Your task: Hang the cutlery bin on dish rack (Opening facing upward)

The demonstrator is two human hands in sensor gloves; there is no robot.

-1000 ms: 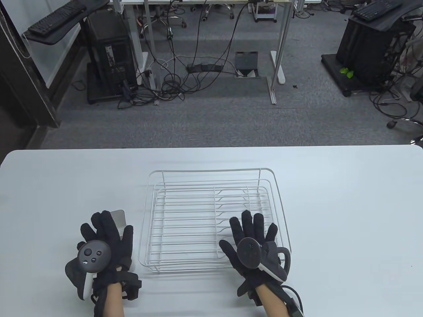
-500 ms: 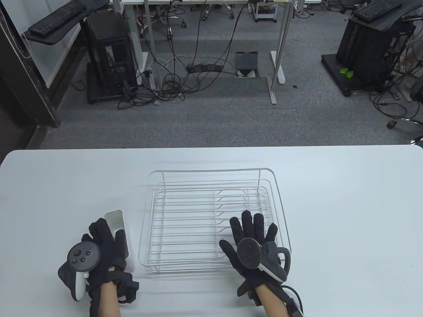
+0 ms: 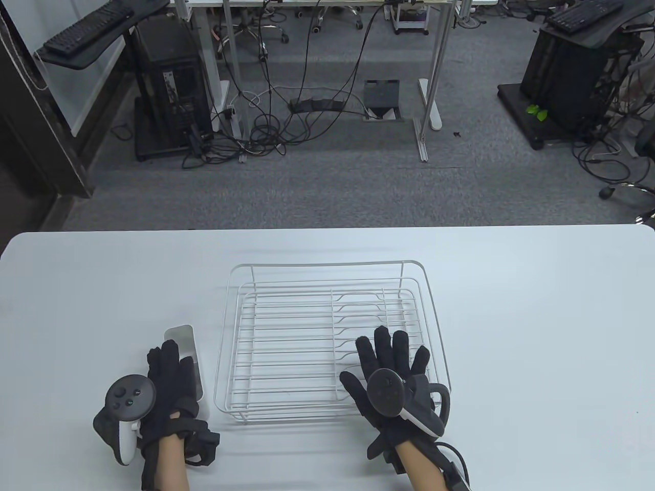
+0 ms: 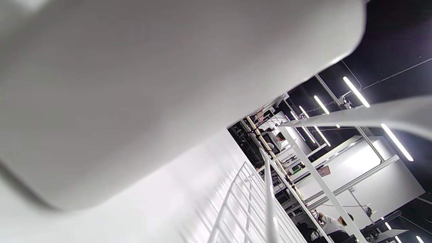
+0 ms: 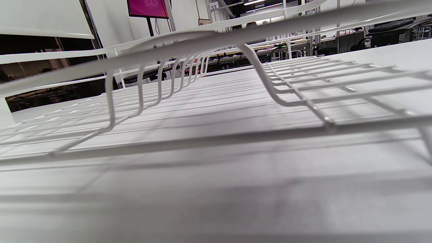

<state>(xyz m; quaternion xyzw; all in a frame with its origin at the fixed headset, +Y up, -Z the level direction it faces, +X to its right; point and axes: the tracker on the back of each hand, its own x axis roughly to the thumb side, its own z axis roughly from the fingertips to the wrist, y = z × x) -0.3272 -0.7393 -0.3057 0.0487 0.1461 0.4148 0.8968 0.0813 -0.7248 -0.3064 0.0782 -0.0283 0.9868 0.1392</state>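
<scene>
1. While the right hand [image 3: 391,386] is resting flat, fingers spread, on the dish rack [image 3: 327,286] at 5 o'clock, the left hand [image 3: 166,383] is gripping the cutlery bin [image 3: 180,340], now turned narrow, at the rack's 9 o'clock.
2. Hanging is looking close.
3. Farther off, a "33" sign [image 5: 214,5] is showing.

One white wire dish rack [image 3: 327,340] and one pale grey plastic cutlery bin [image 3: 185,348] are counted on one white table [image 3: 537,327]. Two black-gloved hands are seen, a left hand [image 3: 166,391] and a right hand [image 3: 391,383], and one tracker is strapped to each.
</scene>
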